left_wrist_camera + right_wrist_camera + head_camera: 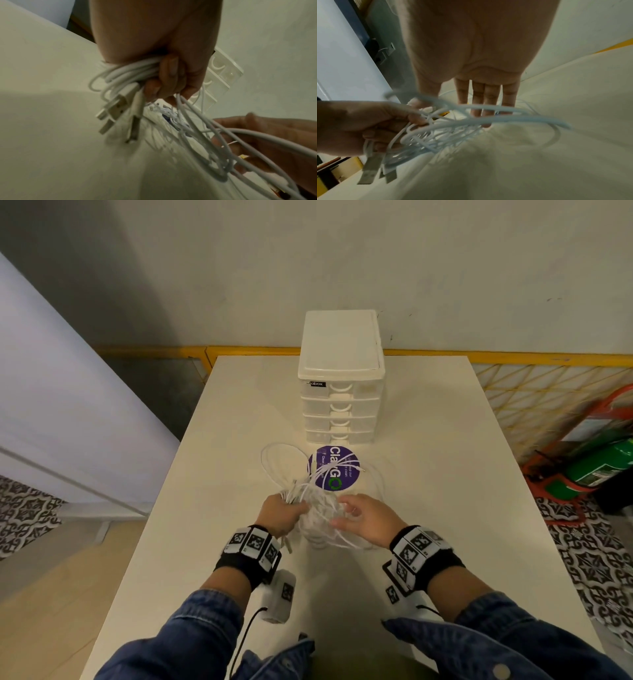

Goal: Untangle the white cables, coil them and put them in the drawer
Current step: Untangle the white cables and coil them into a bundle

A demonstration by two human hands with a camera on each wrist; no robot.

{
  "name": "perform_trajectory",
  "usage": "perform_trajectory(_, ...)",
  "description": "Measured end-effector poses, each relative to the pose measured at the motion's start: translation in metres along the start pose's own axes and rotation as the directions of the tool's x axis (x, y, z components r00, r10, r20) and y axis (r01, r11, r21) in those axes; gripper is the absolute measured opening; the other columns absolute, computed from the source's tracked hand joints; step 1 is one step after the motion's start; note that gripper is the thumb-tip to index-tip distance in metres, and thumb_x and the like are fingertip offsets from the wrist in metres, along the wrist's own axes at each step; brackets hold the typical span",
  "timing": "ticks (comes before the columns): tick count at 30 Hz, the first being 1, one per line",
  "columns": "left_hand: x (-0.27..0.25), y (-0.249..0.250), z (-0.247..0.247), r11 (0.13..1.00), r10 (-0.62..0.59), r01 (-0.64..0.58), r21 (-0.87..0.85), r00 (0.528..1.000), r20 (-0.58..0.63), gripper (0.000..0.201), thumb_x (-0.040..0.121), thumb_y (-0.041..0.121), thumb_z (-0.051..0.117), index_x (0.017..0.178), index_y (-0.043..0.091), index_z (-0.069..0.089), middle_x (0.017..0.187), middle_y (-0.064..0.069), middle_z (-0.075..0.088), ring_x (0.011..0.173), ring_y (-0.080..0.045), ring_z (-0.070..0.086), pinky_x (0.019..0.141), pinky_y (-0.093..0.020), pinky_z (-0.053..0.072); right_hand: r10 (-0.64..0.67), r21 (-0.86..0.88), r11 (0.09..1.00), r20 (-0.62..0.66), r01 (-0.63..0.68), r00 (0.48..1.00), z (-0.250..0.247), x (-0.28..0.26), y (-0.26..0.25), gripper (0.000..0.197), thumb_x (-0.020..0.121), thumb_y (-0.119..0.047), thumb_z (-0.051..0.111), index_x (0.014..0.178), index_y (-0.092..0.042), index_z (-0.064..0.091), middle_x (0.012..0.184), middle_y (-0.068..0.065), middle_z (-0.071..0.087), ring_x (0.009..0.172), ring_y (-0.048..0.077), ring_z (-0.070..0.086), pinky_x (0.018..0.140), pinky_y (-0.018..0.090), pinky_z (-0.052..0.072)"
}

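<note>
Only shut drawers point(340, 412) (contents indiscernible)

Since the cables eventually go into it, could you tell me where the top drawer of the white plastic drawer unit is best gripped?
Take the top drawer by the curved recessed handle in the middle of its front, coming from the near side, where all the drawer fronts face the person. The translucent front is otherwise flat, offering nothing else to hook. Both hands are occupied: the left hand grips the white cables.
</note>
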State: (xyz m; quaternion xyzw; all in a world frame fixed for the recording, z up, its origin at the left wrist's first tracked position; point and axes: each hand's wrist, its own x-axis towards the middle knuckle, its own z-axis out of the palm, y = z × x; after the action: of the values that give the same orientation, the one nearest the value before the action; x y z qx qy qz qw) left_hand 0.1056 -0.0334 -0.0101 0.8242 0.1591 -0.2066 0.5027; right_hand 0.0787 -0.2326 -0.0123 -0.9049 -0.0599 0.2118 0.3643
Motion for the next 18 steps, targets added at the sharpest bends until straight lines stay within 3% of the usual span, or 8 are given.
perform_trajectory(2,-0.004,0.004,-0.001,0.997,0.044,-0.043,-0.068,0.999,0.01,0.027,0.081,0.003,0.064,0.058,0.015,0.056,0.035,0.009,0.048,0.04,-0.01,0.044,0.04,-0.016,0.035,0.002,-0.047,0.999,0.03,-0.001,1.0,0.004,0.004,-0.005,0.079,0.063,-0.077,0.058,0.127,-0.032,0.051,0.115,-0.011,0.052,0.105,0.012,0.055,0.089,0.029,0.044)
perform_trajectory(3,-0.005,0.006,-0.002,0.994,0.071,-0.069,-0.089,0.997,0.014,0.028,0.082,0.002,0.063,0.058,0.016,0.056,0.034,0.009,0.048,0.036,-0.006,0.043,0.039,-0.015,0.035,-0.011,-0.122,0.992,0.032,0.015,0.999,0.009,0.007,-0.004,0.067,0.063,-0.078,0.056,0.117,-0.038,0.055,0.112,-0.01,0.054,0.101,0.013,0.056,0.086,0.03,0.044)
perform_trajectory(5,-0.007,0.007,-0.003,0.992,0.108,-0.107,-0.063,0.994,0.019,0.028,0.083,0.002,0.064,0.059,0.016,0.056,0.035,0.01,0.049,0.033,-0.001,0.042,0.039,-0.014,0.035,-0.032,-0.227,0.973,0.012,0.034,0.999,0.014,0.012,-0.006,0.027,0.077,-0.062,0.058,0.086,-0.036,0.056,0.096,-0.003,0.057,0.085,0.016,0.056,0.075,0.03,0.044)
perform_trajectory(6,-0.006,0.007,-0.004,0.991,0.128,-0.128,-0.038,0.992,0.001,0.026,0.082,0.004,0.065,0.06,0.016,0.057,0.037,0.009,0.05,0.034,0.0,0.044,0.04,-0.014,0.037,-0.042,-0.224,0.974,-0.008,0.04,0.999,0.015,0.014,-0.008,0.021,0.083,-0.05,0.057,0.078,-0.03,0.056,0.088,-0.001,0.058,0.08,0.019,0.056,0.072,0.032,0.045)
perform_trajectory(9,-0.001,0.003,-0.01,0.983,0.166,-0.158,0.09,0.982,-0.095,0.017,0.082,0.011,0.066,0.067,0.009,0.057,0.053,0.002,0.055,0.049,-0.011,0.053,0.047,-0.021,0.04,-0.049,-0.142,0.989,-0.127,0.031,0.991,0.006,0.014,-0.007,0.025,0.093,-0.029,0.05,0.084,-0.01,0.064,0.074,0.006,0.06,0.073,0.025,0.057,0.069,0.035,0.045)
perform_trajectory(13,0.003,-0.003,-0.017,0.959,0.187,-0.135,0.249,0.962,-0.198,0.034,0.082,0.015,0.064,0.057,0.014,0.04,0.056,0.0,0.044,0.054,-0.017,0.043,0.053,-0.03,0.031,-0.072,0.009,0.997,-0.262,0.077,0.962,-0.007,0.006,-0.001,0.023,0.091,-0.03,0.057,0.093,-0.013,0.073,0.087,0.0,0.071,0.079,0.016,0.062,0.076,0.03,0.048)
perform_trajectory(15,0.003,-0.004,-0.018,0.964,0.144,-0.093,0.25,0.97,-0.197,0.032,0.082,0.013,0.062,0.057,0.018,0.042,0.057,0.001,0.047,0.056,-0.018,0.045,0.053,-0.03,0.032,-0.09,0.042,0.994,-0.223,0.102,0.971,-0.006,0.002,-0.001,0.024,0.088,-0.032,0.061,0.098,-0.014,0.074,0.093,0.0,0.073,0.083,0.015,0.065,0.08,0.029,0.049)
perform_trajectory(18,0.004,-0.01,-0.017,0.965,0.069,-0.024,0.26,0.984,-0.166,0.027,0.084,0.017,0.061,0.061,0.021,0.046,0.068,-0.003,0.055,0.071,-0.024,0.052,0.065,-0.029,0.039,-0.056,0.051,0.997,-0.051,0.059,0.997,0.0,0.0,0.004,0.022,0.085,-0.029,0.065,0.101,-0.015,0.073,0.084,0.003,0.072,0.079,0.017,0.065,0.077,0.027,0.048)
